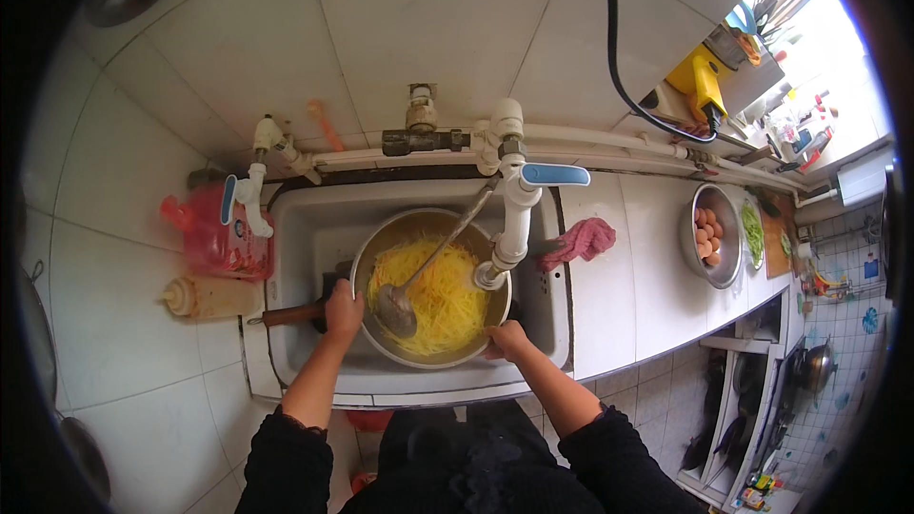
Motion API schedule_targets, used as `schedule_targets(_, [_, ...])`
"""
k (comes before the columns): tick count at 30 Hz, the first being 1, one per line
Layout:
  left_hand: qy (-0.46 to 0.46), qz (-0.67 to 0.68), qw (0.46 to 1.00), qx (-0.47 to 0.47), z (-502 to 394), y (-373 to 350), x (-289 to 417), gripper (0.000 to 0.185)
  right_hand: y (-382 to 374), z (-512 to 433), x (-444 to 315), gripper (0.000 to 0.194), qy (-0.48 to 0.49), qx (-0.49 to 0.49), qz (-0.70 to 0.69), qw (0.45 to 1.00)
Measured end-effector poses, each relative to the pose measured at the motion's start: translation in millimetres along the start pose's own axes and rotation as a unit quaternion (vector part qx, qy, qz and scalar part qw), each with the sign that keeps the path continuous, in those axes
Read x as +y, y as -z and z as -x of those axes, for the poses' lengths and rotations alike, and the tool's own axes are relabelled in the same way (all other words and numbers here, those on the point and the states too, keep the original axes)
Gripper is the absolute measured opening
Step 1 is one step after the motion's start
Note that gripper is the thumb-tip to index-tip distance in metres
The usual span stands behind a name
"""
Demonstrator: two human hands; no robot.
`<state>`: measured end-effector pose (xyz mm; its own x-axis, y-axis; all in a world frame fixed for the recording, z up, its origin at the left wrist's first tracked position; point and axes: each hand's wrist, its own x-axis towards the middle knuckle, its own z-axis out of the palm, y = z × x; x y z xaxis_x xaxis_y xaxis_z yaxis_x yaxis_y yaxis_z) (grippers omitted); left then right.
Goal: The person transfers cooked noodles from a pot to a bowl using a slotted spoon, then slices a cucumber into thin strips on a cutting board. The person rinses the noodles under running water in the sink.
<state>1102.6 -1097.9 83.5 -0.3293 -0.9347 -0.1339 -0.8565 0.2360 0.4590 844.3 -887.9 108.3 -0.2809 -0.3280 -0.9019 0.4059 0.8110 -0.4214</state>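
Both hands grip a large metal bowl [493,221] in the white sink [300,228]. My left hand [344,308] closes on its left rim, and my right hand [508,340] on its lower right rim. Inside lie fine yellow shreds [446,300], which look like shredded potato. A metal ladle [397,310] rests on them, its handle slanting up to the right. The white tap [515,221], with a blue lever, reaches over the bowl's right side and hides part of it. Left of the bowl, a brown wooden handle [293,315] sticks out over the sink's edge; what it belongs to is mostly hidden.
Left of the sink stand a pink jug [221,243] and a squeeze bottle [214,298] below a second tap [251,193]. A pink cloth [585,239] lies right of the sink. Farther right are a steel bowl [725,268] of eggs and a plate of green shreds [752,232].
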Motion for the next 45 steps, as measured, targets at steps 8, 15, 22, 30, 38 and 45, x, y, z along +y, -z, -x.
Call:
schedule_targets(8, [-0.032,-0.026,0.999,0.014,10,-10,-1,0.024,10,-35,27,0.033,0.078,-0.028,0.19,0.978])
schedule_targets(15, [-0.069,-0.195,0.967,-0.145,-10,21,19,0.029,18,-10,-9,0.034,0.005,0.004,0.323,0.946])
schedule_targets(22, [-0.102,-0.032,0.988,-0.109,5,16,62,0.024,25,107,-116,0.058,0.417,0.116,0.348,0.832])
schedule_targets(30, [-0.034,0.176,0.972,-0.152,21,-40,101,0.018,-13,105,-140,0.03,0.369,0.124,0.448,0.805])
schedule_targets(38, [-0.158,0.239,0.947,-0.148,12,-56,101,0.016,-3,109,-135,0.042,0.416,0.125,0.437,0.787])
schedule_targets(45, [-0.19,-0.008,0.96,-0.208,5,-96,121,0.018,7,105,-133,0.038,0.421,0.137,0.428,0.788])
